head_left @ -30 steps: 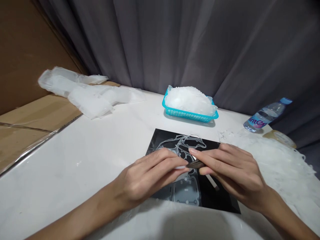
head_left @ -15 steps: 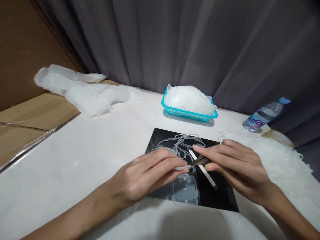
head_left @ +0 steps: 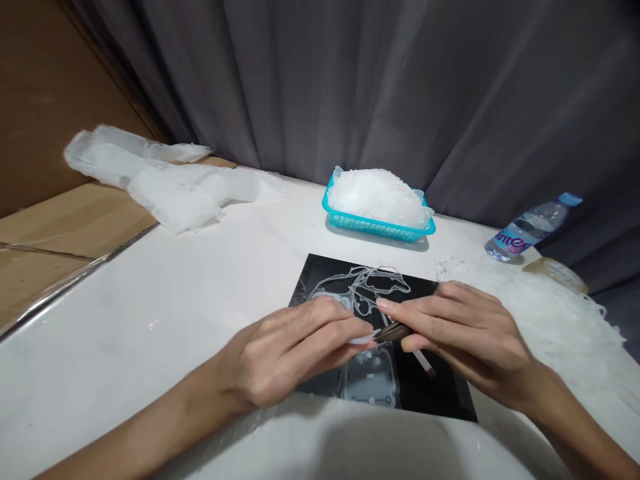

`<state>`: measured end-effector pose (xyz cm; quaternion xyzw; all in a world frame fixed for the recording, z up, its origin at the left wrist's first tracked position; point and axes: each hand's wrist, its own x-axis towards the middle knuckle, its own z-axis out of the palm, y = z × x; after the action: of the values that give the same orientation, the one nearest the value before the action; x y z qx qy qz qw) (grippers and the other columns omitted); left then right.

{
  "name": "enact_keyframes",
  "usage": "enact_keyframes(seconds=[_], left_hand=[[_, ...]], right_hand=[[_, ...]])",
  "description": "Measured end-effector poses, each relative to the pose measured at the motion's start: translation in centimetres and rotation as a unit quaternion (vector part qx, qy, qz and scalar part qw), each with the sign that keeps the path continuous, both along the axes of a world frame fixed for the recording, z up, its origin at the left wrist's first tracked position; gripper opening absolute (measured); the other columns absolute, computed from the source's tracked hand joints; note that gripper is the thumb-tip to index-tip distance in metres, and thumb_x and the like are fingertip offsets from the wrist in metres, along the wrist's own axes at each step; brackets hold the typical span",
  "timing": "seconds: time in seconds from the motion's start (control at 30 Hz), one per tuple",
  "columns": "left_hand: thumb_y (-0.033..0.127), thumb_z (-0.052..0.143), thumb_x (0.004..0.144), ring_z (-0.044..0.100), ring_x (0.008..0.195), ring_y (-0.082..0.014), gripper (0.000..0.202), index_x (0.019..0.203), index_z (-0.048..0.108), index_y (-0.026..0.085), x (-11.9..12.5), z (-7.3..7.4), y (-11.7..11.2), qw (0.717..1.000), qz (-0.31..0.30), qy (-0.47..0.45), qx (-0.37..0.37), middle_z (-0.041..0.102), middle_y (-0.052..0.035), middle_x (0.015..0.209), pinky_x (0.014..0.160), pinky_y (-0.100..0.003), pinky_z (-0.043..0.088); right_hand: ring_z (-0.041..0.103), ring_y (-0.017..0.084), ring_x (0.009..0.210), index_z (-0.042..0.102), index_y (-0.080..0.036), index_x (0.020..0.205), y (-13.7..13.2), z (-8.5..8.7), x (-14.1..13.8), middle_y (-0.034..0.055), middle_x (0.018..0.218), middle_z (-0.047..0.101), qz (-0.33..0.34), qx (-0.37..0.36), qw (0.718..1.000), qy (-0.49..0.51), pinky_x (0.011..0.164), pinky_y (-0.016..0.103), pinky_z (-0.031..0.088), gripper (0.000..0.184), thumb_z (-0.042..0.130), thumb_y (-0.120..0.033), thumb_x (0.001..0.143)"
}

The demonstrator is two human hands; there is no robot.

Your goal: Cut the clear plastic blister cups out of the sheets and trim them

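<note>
My left hand (head_left: 295,350) pinches a small translucent white piece (head_left: 361,339), mostly covered by the fingers. From the right, my right hand (head_left: 465,330) grips dark tweezers (head_left: 394,331), whose tips touch the edge of that piece. Both hands are over a black mat (head_left: 435,400). On the mat lie flat translucent sheets (head_left: 371,377) with cut shapes and thin looping clear strips (head_left: 383,277). A narrow white stick (head_left: 424,364) lies partly hidden under the right hand.
A blue basket (head_left: 380,230) heaped with white translucent pieces stands behind the mat. At right are a water bottle (head_left: 533,230), a tape roll (head_left: 557,275) and a pile of clear scraps (head_left: 565,327). Plastic bags (head_left: 175,190) lie at left, partly over cardboard (head_left: 65,233).
My right hand and the tweezers have shifted slightly left, closer to my left hand, and now cover more of the white stick. The left hand stays nearly in place.
</note>
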<state>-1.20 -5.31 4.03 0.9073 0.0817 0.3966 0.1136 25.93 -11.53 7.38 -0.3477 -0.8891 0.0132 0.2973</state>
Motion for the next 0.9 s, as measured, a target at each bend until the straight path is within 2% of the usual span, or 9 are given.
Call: enact_keyframes(seconds=[0.2,0.37,0.5,0.67,0.9], left_hand=[[0.009,0.065,0.099,0.077,0.090,-0.0198,0.023,0.122,0.065,0.007,0.07,-0.06,0.06,1.000,-0.004,0.000,0.012,0.077,-0.0125,0.097,0.079,-0.025,0.065],[0.011,0.065,0.099,0.077,0.089,-0.0186,0.025,0.125,0.064,0.012,0.29,-0.04,0.06,1.000,0.006,-0.011,0.014,0.078,-0.0097,0.098,0.077,-0.025,0.065],[0.009,0.068,0.097,0.077,0.087,-0.0184,0.022,0.119,0.065,0.009,0.57,0.42,-0.23,1.000,0.010,-0.006,0.019,0.078,-0.0098,0.095,0.076,-0.025,0.065],[0.009,0.069,0.097,0.078,0.087,-0.0184,0.020,0.116,0.066,0.012,0.74,0.85,-0.81,0.999,0.038,0.005,-0.012,0.078,-0.0086,0.096,0.078,-0.027,0.065],[0.010,0.074,0.093,0.077,0.084,-0.0178,0.023,0.115,0.066,0.011,0.81,0.39,-0.79,0.999,0.031,-0.027,-0.012,0.077,-0.0082,0.094,0.078,-0.026,0.065]], right_hand=[[0.059,0.015,0.078,0.054,-0.020,0.150,-0.03,-0.16,0.07,0.0045,0.117,0.078,0.001,0.000,1.000,0.000,0.069,0.032,0.045,0.047,0.061,-0.017,0.104],[0.061,0.016,0.082,0.053,-0.020,0.151,-0.10,-0.34,0.11,0.0044,0.118,0.078,-0.003,0.003,1.000,-0.005,0.069,0.032,0.045,0.049,0.062,-0.015,0.103],[0.060,0.016,0.081,0.056,-0.018,0.148,-0.21,-0.37,0.03,0.0050,0.117,0.078,-0.007,0.012,1.000,-0.009,0.070,0.032,0.045,0.047,0.064,-0.015,0.102],[0.060,0.015,0.082,0.060,-0.016,0.143,-0.26,-0.07,-0.23,0.0059,0.115,0.079,-0.009,0.031,0.999,-0.004,0.068,0.031,0.045,0.040,0.062,-0.016,0.103],[0.057,0.015,0.077,0.063,-0.013,0.139,-0.25,0.22,-0.48,0.0068,0.113,0.080,-0.015,0.049,0.999,-0.003,0.067,0.030,0.046,0.035,0.062,-0.018,0.104]])
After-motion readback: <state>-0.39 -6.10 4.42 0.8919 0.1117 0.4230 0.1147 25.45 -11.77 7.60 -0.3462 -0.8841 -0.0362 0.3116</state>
